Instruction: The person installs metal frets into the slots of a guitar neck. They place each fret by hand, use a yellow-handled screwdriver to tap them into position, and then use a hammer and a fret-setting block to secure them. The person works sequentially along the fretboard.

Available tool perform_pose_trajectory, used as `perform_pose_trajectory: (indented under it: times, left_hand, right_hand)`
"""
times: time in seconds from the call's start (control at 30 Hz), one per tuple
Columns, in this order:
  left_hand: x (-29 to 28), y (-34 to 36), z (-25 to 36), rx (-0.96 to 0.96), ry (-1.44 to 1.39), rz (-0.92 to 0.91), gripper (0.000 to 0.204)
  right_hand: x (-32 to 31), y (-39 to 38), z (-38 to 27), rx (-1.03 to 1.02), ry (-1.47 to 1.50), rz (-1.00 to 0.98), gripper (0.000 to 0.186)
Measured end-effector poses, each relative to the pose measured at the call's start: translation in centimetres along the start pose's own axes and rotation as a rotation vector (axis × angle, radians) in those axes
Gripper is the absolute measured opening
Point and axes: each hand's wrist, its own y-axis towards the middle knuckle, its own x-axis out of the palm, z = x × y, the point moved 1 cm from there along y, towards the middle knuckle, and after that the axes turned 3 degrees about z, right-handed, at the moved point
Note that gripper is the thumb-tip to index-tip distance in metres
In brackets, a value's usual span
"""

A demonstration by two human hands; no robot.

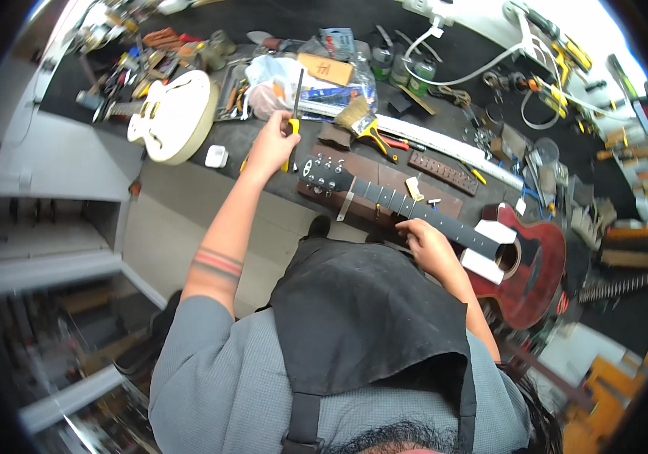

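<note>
A yellow-handled tool (293, 136) with a long, thin, dark blade pointing away from me is gripped in my left hand (269, 149). My fingers cover part of its handle, so its exact kind is unclear. Across the bench lies a red acoustic guitar (540, 261), strings off, its black headstock (325, 174) toward the left. The curled fingers of my right hand (428, 246) rest at the near edge of its neck (434, 219); the thumb is hidden. White sheets (483, 266) lie on the body beside the soundhole.
A cream hollow-body guitar (176, 117) lies at the left. Beyond the neck are a brush (356, 117), a long white straightedge (445, 141) and a drilled brown block (443, 172). Bags and loose tools crowd the back. A white cable (483, 72) loops at the far right.
</note>
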Motion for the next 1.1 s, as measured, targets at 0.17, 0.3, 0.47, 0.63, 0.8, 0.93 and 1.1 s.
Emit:
perform_pose_trajectory:
  times: [0.17,0.3,0.47,0.63,0.8,0.93,1.1]
  left_hand:
    - [4.9,13.8,-5.3,0.158,0.362,-0.178,0.052]
    - [11.1,19.9,-5.0,0.293,0.455,-0.265,0.054]
    - [13.0,20.9,-6.7,0.334,0.442,-0.220,0.059]
    - [11.3,17.5,-8.2,0.504,0.345,-0.088,0.069]
    - [9.6,14.7,-10.0,0.657,0.347,-0.107,0.072]
    - [6.7,10.5,-9.3,0.578,0.301,-0.194,0.066]
    - [-0.2,1.7,-10.4,0.588,0.238,-0.290,0.061]
  right_hand:
    - [5.2,-2.9,-2.2,0.238,0.121,0.225,0.033]
    - [12.9,-6.6,-3.0,0.534,0.171,0.289,0.030]
    - [26.7,-14.5,-0.9,0.831,0.362,0.224,0.029]
    - [31.5,-13.6,-2.6,1.041,0.386,0.201,0.031]
    - [33.2,-0.3,-0.8,0.819,0.728,0.595,0.047]
    - [30.9,8.0,-0.9,0.906,1.031,0.650,0.074]
    - [32.8,9.9,1.4,0.908,1.088,0.811,0.068]
